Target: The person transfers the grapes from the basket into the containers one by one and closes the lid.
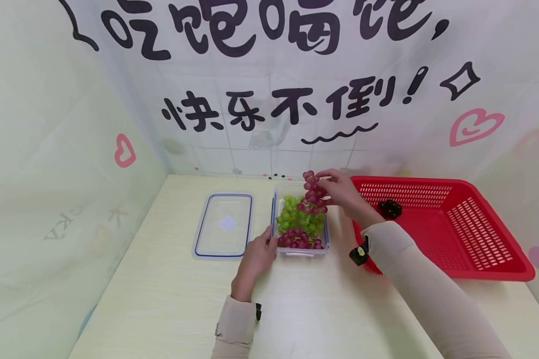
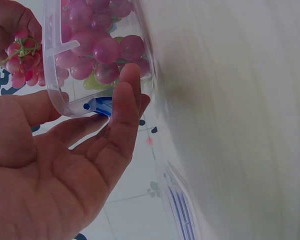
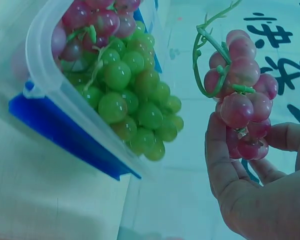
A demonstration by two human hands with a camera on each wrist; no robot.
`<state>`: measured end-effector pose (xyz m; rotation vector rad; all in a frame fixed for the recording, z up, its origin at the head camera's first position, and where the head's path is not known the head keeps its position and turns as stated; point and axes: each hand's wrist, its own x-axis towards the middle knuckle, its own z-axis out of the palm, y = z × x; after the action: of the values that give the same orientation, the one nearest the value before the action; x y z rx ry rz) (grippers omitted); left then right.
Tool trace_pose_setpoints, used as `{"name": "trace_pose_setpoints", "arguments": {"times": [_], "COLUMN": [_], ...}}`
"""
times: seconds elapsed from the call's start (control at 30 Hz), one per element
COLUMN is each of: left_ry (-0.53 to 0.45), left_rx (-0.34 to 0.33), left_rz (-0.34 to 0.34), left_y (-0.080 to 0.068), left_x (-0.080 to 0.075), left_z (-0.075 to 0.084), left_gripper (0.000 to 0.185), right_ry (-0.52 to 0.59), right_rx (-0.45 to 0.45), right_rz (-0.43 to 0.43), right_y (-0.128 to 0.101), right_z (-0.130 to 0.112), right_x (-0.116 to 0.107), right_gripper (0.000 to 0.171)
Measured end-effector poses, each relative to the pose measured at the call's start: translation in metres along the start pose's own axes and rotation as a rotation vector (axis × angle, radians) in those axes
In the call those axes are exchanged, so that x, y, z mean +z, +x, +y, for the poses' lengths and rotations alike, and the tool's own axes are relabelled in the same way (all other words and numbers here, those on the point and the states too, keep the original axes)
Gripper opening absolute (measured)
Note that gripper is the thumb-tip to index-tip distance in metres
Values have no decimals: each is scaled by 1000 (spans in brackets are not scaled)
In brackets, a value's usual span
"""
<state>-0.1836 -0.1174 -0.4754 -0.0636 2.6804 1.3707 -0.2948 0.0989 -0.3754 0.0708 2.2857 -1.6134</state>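
Red grape bunch [image 1: 313,192] hangs over the far end of the clear container [image 1: 276,219], pinched at its side by the right hand [image 1: 341,193]; thumb and fingers [image 3: 217,150] are curled about the berries, stem uppermost, so the cluster dangles free. Below the fingertips lie green grapes [image 1: 294,219]; nearer, more red grapes [image 1: 298,240] fill the container's near end. Left hand [image 1: 256,259] rests straight fingers [image 2: 121,107] flat against the container's near-left corner, likely steadying it. Lid [image 1: 224,224] lies beyond the left hand's outer side; red basket [image 1: 485,239] sits behind the right wrist.
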Motion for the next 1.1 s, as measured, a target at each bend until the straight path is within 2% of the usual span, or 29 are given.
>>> {"name": "trace_pose_setpoints", "arguments": {"times": [0.37,0.83,0.93,1.1], "left_ry": [4,-1,-1,-2], "left_rx": [-3,1,2,7], "left_rz": [7,11,11,10], "left_y": [0,0,0,0], "left_x": [-1,0,0,0], "left_z": [0,-1,-1,-1], "left_gripper": [51,51,51,51], "right_ry": [-19,-119,-147,-258], "right_rx": [1,-10,-23,-75], "right_rz": [-48,-86,-101,-109], "right_y": [3,5,5,5], "right_z": [2,4,5,7], "right_x": [20,34,35,37], "right_gripper": [33,29,29,31]}}
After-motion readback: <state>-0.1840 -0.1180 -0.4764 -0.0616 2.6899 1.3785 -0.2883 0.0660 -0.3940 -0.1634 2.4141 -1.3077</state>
